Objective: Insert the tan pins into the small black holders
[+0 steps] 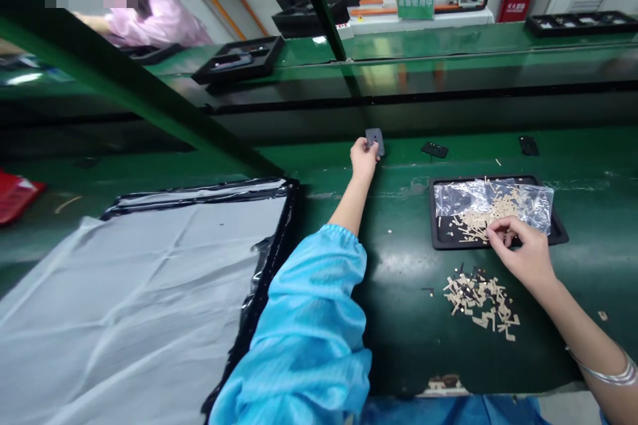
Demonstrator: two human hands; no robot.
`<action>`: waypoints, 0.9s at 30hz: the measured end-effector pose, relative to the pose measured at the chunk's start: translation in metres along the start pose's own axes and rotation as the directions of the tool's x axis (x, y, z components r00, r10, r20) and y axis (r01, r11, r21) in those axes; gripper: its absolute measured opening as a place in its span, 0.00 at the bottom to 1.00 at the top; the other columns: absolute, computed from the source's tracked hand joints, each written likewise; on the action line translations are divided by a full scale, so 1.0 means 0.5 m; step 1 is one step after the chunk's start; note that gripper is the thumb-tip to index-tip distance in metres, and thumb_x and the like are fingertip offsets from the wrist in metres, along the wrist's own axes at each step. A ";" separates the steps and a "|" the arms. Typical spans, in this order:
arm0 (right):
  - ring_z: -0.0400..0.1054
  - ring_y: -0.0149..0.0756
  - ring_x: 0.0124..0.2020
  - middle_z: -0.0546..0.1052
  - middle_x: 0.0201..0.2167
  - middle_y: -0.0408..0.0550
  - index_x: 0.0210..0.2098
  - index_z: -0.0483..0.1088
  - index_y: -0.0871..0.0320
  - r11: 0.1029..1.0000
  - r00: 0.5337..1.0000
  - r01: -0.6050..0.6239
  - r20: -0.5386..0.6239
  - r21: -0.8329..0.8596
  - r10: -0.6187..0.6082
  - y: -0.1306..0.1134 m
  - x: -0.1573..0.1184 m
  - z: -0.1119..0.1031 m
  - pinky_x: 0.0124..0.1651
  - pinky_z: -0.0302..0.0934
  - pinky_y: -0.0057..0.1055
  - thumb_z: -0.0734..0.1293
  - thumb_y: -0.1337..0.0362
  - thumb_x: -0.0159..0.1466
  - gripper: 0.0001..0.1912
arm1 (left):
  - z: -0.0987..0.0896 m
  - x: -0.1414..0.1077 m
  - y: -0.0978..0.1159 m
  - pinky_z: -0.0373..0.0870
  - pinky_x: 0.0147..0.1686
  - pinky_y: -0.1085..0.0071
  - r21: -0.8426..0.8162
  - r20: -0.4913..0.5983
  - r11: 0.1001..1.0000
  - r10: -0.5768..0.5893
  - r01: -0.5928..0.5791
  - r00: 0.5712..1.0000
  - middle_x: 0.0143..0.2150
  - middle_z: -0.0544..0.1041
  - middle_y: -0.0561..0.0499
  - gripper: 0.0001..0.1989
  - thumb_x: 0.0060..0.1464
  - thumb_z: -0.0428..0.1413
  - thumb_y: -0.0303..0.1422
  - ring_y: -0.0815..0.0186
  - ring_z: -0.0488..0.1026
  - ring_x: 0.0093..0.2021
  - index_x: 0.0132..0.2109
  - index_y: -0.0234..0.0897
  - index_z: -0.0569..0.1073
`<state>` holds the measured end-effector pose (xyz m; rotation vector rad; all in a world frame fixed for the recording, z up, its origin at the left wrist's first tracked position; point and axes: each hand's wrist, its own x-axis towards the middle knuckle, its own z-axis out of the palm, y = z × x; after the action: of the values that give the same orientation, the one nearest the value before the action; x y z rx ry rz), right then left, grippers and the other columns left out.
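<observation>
Currently R hand (521,249) over tray's front rim (456,245), open bench (399,259) leftward.

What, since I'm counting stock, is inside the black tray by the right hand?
Inside the black tray are crinkled clear plastic and a heap of small tan pieces. The right hand covers part of the near rim; anything under the heap is hidden.

1 head-worn view, facing forward, down at hands (365,158) (526,252), workbench (399,332).
</observation>
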<state>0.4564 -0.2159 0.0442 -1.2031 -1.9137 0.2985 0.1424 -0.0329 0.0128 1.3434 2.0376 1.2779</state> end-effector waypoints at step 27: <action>0.69 0.31 0.26 0.74 0.25 0.42 0.25 0.69 0.55 0.830 0.870 -0.436 -0.071 0.348 0.487 -0.013 0.006 0.000 0.24 0.59 0.26 0.68 0.70 0.53 0.05 | 0.044 -0.407 0.166 0.58 0.25 0.78 -0.547 0.730 0.802 0.317 0.240 0.606 0.27 0.70 0.58 0.16 0.46 0.59 0.26 0.75 0.65 0.24 0.39 0.38 0.59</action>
<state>0.4517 -0.2167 0.0498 -1.4056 -1.3470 0.7250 0.2966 -0.1889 0.0398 1.2856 0.8495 0.9236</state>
